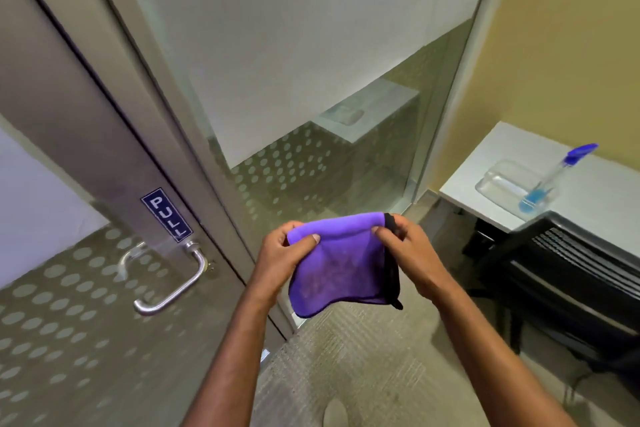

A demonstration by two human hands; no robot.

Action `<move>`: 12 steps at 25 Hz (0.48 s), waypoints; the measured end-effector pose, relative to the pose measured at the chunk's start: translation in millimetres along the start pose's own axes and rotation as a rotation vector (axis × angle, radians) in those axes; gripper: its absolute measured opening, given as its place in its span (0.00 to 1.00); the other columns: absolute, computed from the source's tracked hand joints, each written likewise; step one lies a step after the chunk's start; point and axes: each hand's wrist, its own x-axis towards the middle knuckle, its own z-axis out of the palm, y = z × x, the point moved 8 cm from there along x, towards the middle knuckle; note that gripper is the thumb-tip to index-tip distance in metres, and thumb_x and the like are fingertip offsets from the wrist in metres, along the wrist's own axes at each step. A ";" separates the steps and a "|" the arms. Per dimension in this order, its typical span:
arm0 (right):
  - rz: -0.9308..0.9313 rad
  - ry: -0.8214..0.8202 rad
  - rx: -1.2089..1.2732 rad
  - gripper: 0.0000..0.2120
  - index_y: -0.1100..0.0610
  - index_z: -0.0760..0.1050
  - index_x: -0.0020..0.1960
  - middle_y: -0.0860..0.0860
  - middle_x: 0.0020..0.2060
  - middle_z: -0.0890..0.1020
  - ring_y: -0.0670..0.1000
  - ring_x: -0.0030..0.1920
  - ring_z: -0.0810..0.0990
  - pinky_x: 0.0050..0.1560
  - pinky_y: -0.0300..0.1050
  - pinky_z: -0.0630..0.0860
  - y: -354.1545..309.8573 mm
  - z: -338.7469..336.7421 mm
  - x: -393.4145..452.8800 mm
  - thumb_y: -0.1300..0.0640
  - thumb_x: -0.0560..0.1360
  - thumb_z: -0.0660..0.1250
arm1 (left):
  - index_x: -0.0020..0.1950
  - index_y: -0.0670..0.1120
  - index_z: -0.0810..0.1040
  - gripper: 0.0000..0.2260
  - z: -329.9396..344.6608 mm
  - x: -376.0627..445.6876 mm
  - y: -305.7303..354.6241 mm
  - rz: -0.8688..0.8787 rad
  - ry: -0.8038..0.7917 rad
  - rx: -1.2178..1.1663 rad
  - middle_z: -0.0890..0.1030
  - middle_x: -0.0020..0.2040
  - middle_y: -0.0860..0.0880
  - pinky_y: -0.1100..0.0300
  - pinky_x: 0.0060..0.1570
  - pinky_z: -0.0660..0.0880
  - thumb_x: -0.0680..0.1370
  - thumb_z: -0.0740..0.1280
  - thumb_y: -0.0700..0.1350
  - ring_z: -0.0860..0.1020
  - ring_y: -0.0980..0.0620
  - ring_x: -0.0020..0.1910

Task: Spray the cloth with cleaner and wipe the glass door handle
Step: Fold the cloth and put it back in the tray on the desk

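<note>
A purple cloth (341,270) with a black edge hangs between both hands at the centre of the view. My left hand (284,253) pinches its upper left corner. My right hand (405,246) pinches the upper right corner by the black trim. The curved metal door handle (180,284) sits on the glass door at lower left, under a blue PULL sign (166,215), well left of the cloth. A clear spray bottle (550,180) with a blue nozzle and a little blue liquid stands on the white table at right.
The white table (595,194) runs along the yellow wall at right, with a clear plastic tray (502,180) beside the bottle. A black chair (568,281) stands in front of it. Frosted glass panels (294,62) fill the middle. Carpet covers the floor below.
</note>
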 end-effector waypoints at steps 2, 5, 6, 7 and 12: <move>0.002 0.170 -0.034 0.06 0.53 0.79 0.52 0.46 0.42 0.81 0.42 0.41 0.77 0.47 0.43 0.74 6.4 -23.0 10.8 0.51 0.81 0.68 | 0.46 0.46 0.82 0.05 26.0 24.2 4.6 0.026 0.011 -0.033 0.82 0.39 0.54 0.60 0.41 0.75 0.76 0.76 0.45 0.78 0.56 0.39; 0.041 0.347 -0.052 0.12 0.50 0.77 0.52 0.49 0.45 0.83 0.44 0.44 0.79 0.48 0.45 0.76 24.0 -58.6 23.6 0.42 0.80 0.67 | 0.49 0.45 0.81 0.06 68.2 62.4 0.6 -0.010 0.046 -0.101 0.83 0.39 0.53 0.59 0.40 0.77 0.79 0.75 0.45 0.79 0.57 0.37; 0.073 0.389 -0.033 0.12 0.49 0.77 0.53 0.48 0.45 0.83 0.45 0.45 0.80 0.48 0.46 0.77 30.9 -71.8 26.6 0.41 0.79 0.68 | 0.49 0.45 0.80 0.08 86.0 74.2 -3.7 -0.063 0.027 -0.147 0.84 0.39 0.52 0.59 0.39 0.77 0.78 0.76 0.46 0.79 0.56 0.36; 0.114 0.427 -0.021 0.13 0.49 0.77 0.54 0.48 0.46 0.84 0.45 0.46 0.82 0.47 0.45 0.77 39.6 -85.7 30.0 0.41 0.79 0.68 | 0.50 0.44 0.80 0.10 105.5 84.4 -10.0 -0.146 -0.012 -0.205 0.84 0.40 0.49 0.58 0.39 0.78 0.78 0.76 0.48 0.80 0.54 0.35; 0.345 0.486 0.496 0.18 0.63 0.80 0.59 0.58 0.48 0.87 0.57 0.46 0.85 0.45 0.48 0.81 86.9 -157.0 50.3 0.51 0.76 0.75 | 0.62 0.36 0.82 0.19 218.2 114.2 -34.5 -0.704 -0.554 -0.585 0.85 0.53 0.37 0.42 0.61 0.80 0.76 0.74 0.47 0.85 0.42 0.48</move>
